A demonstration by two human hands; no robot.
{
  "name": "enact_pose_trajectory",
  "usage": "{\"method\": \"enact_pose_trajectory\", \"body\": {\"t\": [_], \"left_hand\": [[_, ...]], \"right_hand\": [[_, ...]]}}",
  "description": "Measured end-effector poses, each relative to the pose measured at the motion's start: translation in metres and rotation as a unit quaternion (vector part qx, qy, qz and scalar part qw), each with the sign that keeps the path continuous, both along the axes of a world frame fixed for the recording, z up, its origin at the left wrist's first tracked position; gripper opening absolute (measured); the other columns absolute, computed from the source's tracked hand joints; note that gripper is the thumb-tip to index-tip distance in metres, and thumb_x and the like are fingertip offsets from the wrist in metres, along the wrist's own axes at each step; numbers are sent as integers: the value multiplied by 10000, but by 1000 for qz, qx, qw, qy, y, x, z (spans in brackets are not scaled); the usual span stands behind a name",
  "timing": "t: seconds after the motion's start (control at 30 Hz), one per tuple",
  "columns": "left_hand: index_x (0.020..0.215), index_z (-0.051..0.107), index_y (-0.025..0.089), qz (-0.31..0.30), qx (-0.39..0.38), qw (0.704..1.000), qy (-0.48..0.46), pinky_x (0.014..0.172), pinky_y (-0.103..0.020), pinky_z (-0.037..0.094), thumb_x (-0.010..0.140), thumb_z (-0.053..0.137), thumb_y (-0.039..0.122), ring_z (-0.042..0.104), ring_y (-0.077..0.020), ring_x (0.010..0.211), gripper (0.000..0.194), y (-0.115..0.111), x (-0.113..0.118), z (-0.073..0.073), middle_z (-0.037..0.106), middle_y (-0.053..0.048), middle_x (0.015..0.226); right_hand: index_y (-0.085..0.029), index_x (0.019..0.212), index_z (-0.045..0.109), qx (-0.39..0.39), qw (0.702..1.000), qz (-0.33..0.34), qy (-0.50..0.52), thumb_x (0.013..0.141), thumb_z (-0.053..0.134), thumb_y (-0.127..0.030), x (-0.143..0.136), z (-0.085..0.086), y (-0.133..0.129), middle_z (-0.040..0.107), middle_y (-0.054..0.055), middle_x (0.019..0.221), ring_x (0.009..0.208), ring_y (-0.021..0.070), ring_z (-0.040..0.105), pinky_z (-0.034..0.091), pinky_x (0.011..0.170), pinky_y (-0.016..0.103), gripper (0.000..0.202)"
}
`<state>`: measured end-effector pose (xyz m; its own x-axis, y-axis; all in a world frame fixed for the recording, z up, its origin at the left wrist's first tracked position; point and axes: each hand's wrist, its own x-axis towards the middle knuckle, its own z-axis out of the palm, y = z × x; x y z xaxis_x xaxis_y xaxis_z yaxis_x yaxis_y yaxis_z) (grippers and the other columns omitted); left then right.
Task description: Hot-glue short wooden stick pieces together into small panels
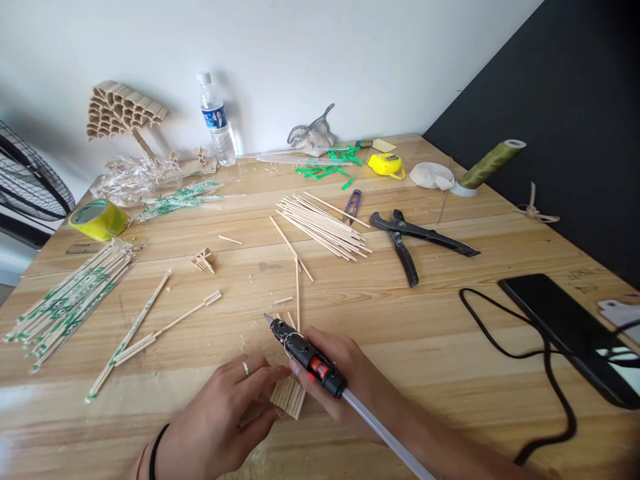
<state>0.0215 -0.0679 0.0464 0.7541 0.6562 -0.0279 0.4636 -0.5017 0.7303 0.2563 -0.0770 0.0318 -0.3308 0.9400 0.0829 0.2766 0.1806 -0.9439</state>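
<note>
My right hand [350, 367] is closed around a black hot glue gun [300, 350], its nozzle pointing up and left, with a clear glue stick [385, 437] trailing out behind. My left hand [220, 407], with a ring and a black wristband, grips a small row of short wooden sticks [287, 398] side by side. The glue gun and right hand hide part of that row. Just beyond the hands, a thin stick [298, 293] lies lengthwise, and small offcuts [283, 300] are scattered near the nozzle.
Loose sticks [325, 227] lie mid-table beside purple snips [353, 203] and a black cutter [405, 237]. Wrapped chopsticks [75, 300] and yellow tape [99, 220] are left. A bottle [217, 123] and stick-built tree [123, 110] stand behind. A black phone [565, 327] and cable [555, 387] lie right.
</note>
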Motion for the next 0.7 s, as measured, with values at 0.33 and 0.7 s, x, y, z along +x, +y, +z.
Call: {"method": "enact_pose_trajectory", "body": {"t": [0.33,0.7], "left_hand": [[1392,554,347,22,-60,997,-32,1034,-357,562,915,584,-7,653,-222,1213,595,2,1,1,619,-66,1342],[1392,568,302,-9,-2,999,-45,1037,-290,562,958,573,10,696,-191,1198,522,4,1,-2,706,-50,1326]], "right_hand": [[-240,837,491,0,1000,0,-2,912,578,-148,0,2,-1,525,-45,701,593,138,462,369,564,242,147],[-245,817,466,-4,1000,-1,-17,928,568,-186,0,-1,-1,513,-44,694,586,140,463,368,562,247,161]]}}
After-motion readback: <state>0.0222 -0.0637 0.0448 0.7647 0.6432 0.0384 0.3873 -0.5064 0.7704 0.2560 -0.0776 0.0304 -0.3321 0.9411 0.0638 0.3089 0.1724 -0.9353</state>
